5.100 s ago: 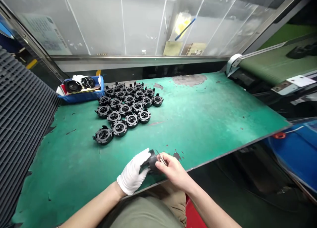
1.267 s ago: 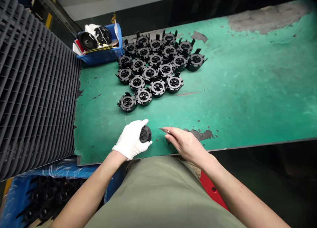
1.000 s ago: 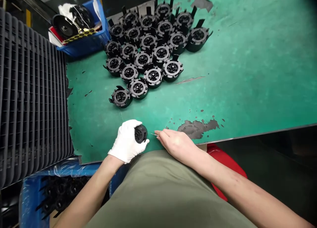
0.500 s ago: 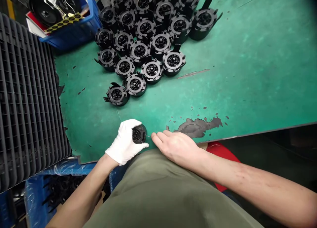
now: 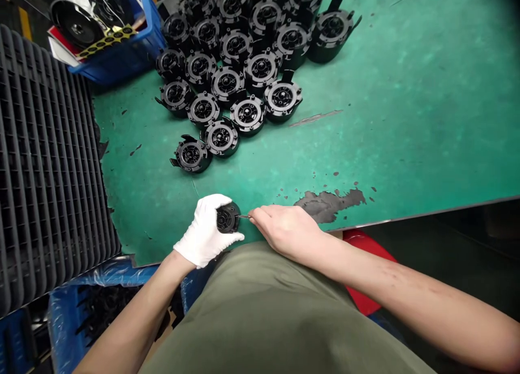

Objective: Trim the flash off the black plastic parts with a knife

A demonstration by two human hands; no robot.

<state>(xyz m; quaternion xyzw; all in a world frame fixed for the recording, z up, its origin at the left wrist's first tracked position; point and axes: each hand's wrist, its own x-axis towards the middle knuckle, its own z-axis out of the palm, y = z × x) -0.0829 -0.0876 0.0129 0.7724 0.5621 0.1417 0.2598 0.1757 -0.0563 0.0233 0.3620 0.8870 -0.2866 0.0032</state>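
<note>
My left hand (image 5: pixel 205 230), in a white glove, grips a round black plastic part (image 5: pixel 227 218) by its sides near the front edge of the table. Ribs and rings show on the part's upturned face. My bare right hand (image 5: pixel 280 225) is closed in a pinch on a thin metal tool (image 5: pixel 244 216), whose kind I cannot make out. The tool's tip points left and meets the right rim of the part; whether it presses in I cannot tell. My fingers hide the tool's other end.
Several similar black housings (image 5: pixel 247 114) stand in rows on the green tabletop (image 5: pixel 390 124). A blue bin (image 5: pixel 117 59) with assorted parts is at the back left. Stacked grey grid trays (image 5: pixel 49 168) border the left side. Below are a lined blue crate (image 5: pixel 65 320) and a red stool (image 5: pixel 368 271).
My right hand has turned slightly, and more of the metal tool shows between its fingers and the part. My left hand keeps its grip. The view has shifted a little.
</note>
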